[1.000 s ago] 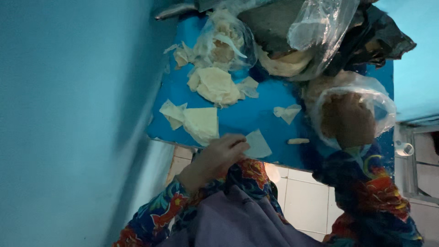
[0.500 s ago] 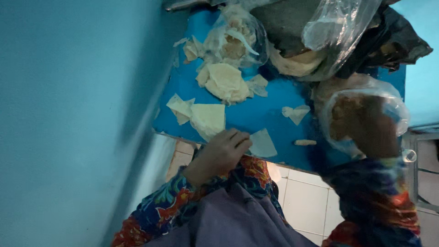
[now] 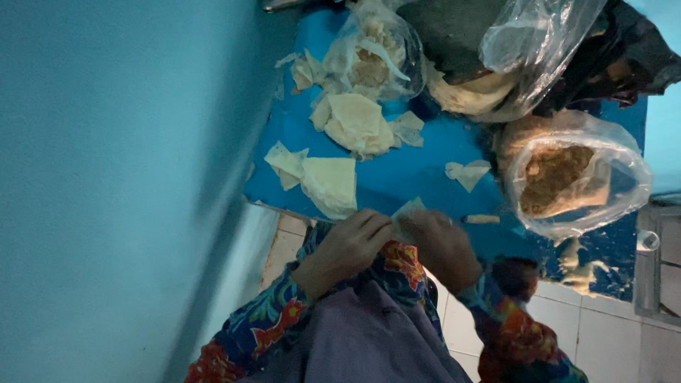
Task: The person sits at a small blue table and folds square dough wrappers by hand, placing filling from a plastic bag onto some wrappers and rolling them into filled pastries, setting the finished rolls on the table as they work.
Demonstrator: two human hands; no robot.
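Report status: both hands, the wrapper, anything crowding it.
Left hand and right hand both pinching one pale wrapper sheet at the blue table edge. Finished roll just right. Filling bag close by.

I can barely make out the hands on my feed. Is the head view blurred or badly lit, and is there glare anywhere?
Head view: dim with a blue cast; right hand smeared by motion blur, left hand softer than sharp; pale sheet between them indistinct; highlights on the clear plastic bag; wall featureless.

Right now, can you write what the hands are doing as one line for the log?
left hand: pinching pastry sheet | right hand: on same sheet | place: blue table edge | nearby: filling bag, pastry stack
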